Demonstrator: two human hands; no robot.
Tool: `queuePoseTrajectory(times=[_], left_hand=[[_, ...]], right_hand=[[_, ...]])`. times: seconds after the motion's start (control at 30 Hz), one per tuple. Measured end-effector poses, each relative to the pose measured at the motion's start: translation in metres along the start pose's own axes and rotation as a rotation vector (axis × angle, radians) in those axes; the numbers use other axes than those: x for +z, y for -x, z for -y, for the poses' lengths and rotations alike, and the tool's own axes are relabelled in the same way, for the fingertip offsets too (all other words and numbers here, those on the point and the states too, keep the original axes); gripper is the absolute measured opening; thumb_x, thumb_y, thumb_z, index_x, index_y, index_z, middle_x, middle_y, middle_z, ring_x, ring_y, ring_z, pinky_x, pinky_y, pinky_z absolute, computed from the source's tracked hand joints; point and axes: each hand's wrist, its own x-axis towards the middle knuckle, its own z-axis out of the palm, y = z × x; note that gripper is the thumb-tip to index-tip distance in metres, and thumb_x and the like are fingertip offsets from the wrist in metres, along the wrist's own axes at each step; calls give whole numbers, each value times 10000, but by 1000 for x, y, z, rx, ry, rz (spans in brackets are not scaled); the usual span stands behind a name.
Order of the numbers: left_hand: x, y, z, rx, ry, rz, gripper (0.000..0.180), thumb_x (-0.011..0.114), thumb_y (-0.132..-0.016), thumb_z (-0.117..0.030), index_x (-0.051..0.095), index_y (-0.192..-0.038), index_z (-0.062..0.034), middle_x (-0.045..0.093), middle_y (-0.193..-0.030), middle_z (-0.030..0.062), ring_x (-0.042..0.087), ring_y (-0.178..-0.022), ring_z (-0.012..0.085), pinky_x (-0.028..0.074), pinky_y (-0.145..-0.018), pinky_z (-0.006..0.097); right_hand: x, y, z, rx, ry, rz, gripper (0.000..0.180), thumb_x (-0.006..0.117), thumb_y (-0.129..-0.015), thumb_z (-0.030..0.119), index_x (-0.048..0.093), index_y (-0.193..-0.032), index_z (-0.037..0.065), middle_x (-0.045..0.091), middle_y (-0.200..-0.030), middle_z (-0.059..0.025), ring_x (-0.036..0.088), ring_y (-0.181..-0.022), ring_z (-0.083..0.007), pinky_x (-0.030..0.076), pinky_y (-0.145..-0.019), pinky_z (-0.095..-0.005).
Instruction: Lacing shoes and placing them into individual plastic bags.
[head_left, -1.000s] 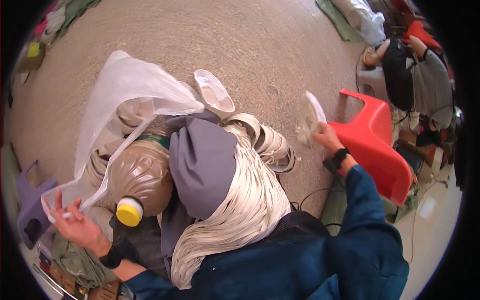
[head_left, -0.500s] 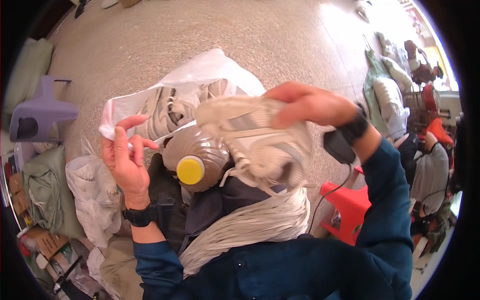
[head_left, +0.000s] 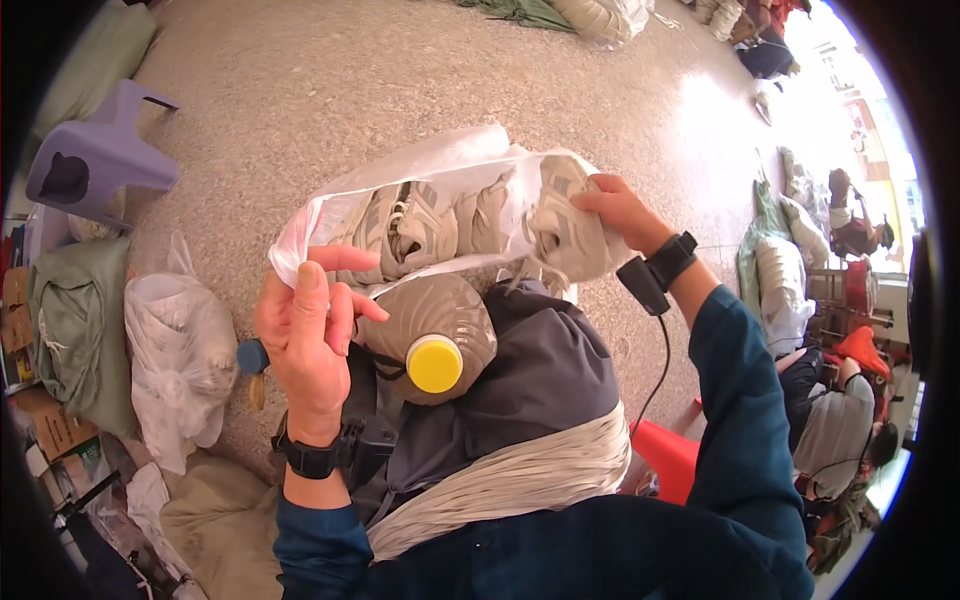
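My left hand (head_left: 312, 350) pinches the gathered left rim of a white see-through plastic bag (head_left: 460, 147), its other fingers loosely curled. Inside the bag lie several beige-and-grey shoes (head_left: 405, 228) with laces. My right hand (head_left: 620, 212) grips another such shoe (head_left: 565, 225) at the bag's right end; the bag's film covers part of it, and loose lace ends hang below. Between my arms, just below the bag, a large clear bottle (head_left: 450, 315) with a yellow cap (head_left: 434, 363) stands near my knees. A thick bundle of pale laces (head_left: 530, 470) lies across my lap.
A purple stool (head_left: 110, 160) stands at the left, near a knotted white bag (head_left: 180, 360) and a green sack (head_left: 85, 320). A red stool (head_left: 668, 455) is by my right elbow. Filled bags (head_left: 780, 270) line the right side. A cable (head_left: 660, 380) hangs from my right wrist.
My right hand has carried the shoe away from above the bottle to the right end of the bag. My left hand keeps hold of the bag's rim. The whole view has shifted.
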Motion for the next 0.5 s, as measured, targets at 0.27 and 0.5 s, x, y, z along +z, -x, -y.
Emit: queuePoseTrajectory(times=[0.27,0.5], left_hand=[[0,2,-1,-1,-26,-39,421,435,-1054,-242,459,-1379,26,671,-1039,150,344,-475,11,538,-558,282],[4,3,-2,-25,-65,-2,432,427,-1054,-252,457,-1376,35,668,-1037,181,351,-472,15,547,-565,287]], right_hand=[[27,-30,-14,64,-47,135,286,631,-889,105,647,-1138,-35,698,-1011,-76,674,-914,-158,557,-819,-314],[53,-64,-41,-337,689,-459,190,582,-808,164,603,-901,0,641,-892,-295,621,-861,-461,493,-756,-525]])
